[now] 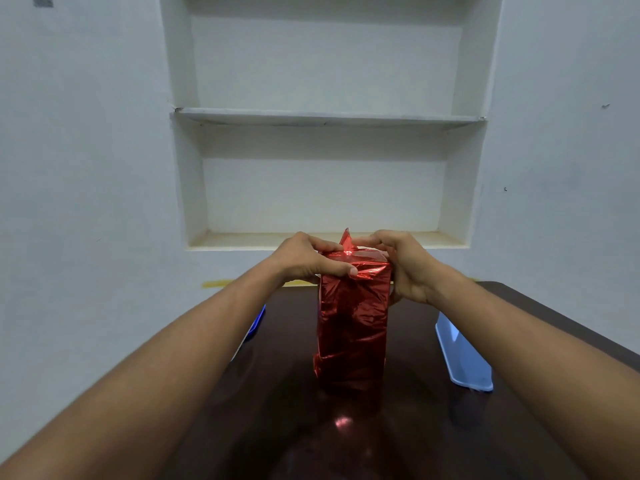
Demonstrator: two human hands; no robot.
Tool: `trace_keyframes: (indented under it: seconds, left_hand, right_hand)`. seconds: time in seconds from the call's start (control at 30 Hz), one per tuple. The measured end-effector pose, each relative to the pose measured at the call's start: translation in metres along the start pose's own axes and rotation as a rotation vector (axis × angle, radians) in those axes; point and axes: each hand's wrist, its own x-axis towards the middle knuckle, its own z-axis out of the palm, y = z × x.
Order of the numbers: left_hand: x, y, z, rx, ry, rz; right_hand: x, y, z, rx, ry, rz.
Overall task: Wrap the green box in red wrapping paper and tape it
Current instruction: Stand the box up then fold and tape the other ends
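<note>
A tall box stands upright on the dark table (398,427), fully covered in shiny red wrapping paper (351,327); no green shows. A pointed red flap sticks up at the far edge of its top. My left hand (308,259) grips the top left corner, thumb pressed on the front face and fingers over the top fold. Against the top right side rests my right hand (407,268), its fingers reaching across the top to the pointed flap. No tape is visible.
A light blue tray (464,355) lies on the table at the right. A blue-edged object (258,322) peeks out behind my left forearm. A white wall with recessed shelves (325,116) rises behind the table.
</note>
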Motion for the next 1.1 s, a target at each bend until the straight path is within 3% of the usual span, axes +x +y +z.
trace_keyframes:
  seconds: [0.2, 0.27, 0.33, 0.43, 0.6, 0.7, 0.77, 0.8, 0.93, 1.1]
  left_hand:
    - [0.007, 0.006, 0.018, -0.017, 0.023, 0.013]
    - [0.008, 0.008, 0.023, -0.026, 0.031, 0.01]
    - [0.009, 0.009, 0.026, -0.035, 0.044, 0.005]
    - [0.007, 0.008, 0.026, -0.042, 0.052, 0.004]
    - [0.004, 0.007, 0.025, -0.052, 0.05, 0.014]
    - [0.004, 0.006, 0.025, -0.065, 0.048, 0.016]
    - [0.002, 0.006, 0.024, -0.071, 0.047, 0.023]
    - [0.002, 0.006, 0.025, -0.074, 0.044, 0.026]
    - [0.002, 0.006, 0.026, -0.075, 0.044, 0.026]
    - [0.003, 0.007, 0.026, -0.063, 0.046, 0.027]
  right_hand:
    - [-0.008, -0.001, 0.003, -0.017, 0.095, 0.005]
    - [-0.014, 0.002, 0.005, -0.012, 0.215, -0.082]
    - [-0.017, 0.011, 0.002, -0.108, 0.44, -0.177]
    - [-0.033, 0.037, -0.009, -0.124, 0.673, -0.173]
    - [-0.076, 0.086, -0.042, -0.461, 0.767, -0.058]
    - [-0.086, 0.093, -0.071, -0.742, 0.825, 0.129]
    - [-0.088, 0.094, -0.082, -0.821, 0.768, 0.274]
    - [-0.088, 0.095, -0.086, -0.78, 0.731, 0.333]
    - [-0.084, 0.09, -0.091, -0.188, 0.603, 0.459]
    - [-0.07, 0.087, -0.1, 0.007, 0.577, 0.519]
